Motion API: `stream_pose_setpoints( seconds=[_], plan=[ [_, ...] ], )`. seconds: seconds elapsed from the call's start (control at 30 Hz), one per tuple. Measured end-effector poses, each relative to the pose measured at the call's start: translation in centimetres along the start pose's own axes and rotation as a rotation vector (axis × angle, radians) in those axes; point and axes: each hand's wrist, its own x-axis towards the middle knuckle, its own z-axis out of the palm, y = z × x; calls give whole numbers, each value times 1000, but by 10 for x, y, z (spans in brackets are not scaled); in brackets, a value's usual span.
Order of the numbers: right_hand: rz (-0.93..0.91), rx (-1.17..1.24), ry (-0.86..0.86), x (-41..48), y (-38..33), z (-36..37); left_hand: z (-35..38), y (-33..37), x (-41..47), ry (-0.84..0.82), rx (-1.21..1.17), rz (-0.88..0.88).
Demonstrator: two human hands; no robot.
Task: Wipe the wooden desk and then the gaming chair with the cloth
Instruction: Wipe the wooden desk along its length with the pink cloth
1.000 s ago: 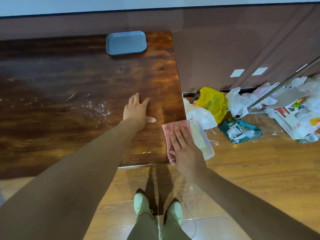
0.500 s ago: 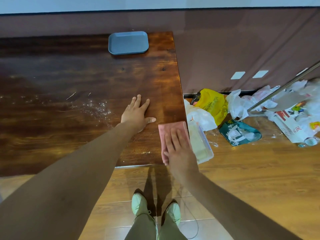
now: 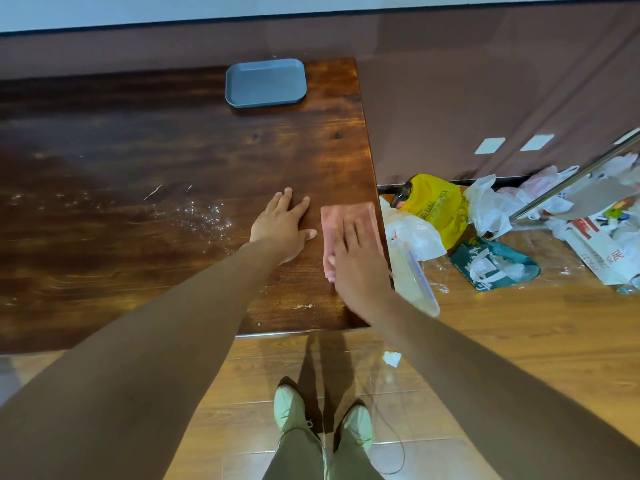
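The dark wooden desk [image 3: 145, 237] fills the left half of the view. A pink cloth [image 3: 346, 216] lies flat near the desk's right edge. My right hand [image 3: 356, 258] presses down on the cloth with straight fingers. My left hand [image 3: 282, 228] rests flat on the bare wood just left of the cloth, fingers spread. White crumbs and specks [image 3: 204, 216] are scattered on the desk left of my left hand. The gaming chair is out of view.
A blue tray [image 3: 265, 83] sits at the desk's far right corner. On the floor right of the desk lie a clear plastic container [image 3: 415, 282], a yellow bag [image 3: 438, 206], white bags [image 3: 491, 206], a green packet [image 3: 491, 265] and papers. A metal pole [image 3: 571, 181] slants above them.
My right hand has slid the pink cloth away from me along the desk's right edge and fully onto the wood. My left hand stays flat in place.
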Motion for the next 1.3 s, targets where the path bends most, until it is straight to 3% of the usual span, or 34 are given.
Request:
stream_pose_setpoints(
  seconds=[0.17,0.5,0.77,1.1,1.3],
  plan=[
    [-10,39,-42,-77,-16,30,-5,3,4,18,36,16],
    [12,8,12,49,2,-17,-5,6,15,29,74,-19],
    [10,43,-24,-48,-10,23,-36,7,30,13,43,-17],
    [-18,-8,-4,87,12,-30,-16,-16,31,49,-119,-47],
    [6,174,12,25,4,-12,-44,-4,39,-36,53,-44]
  ],
)
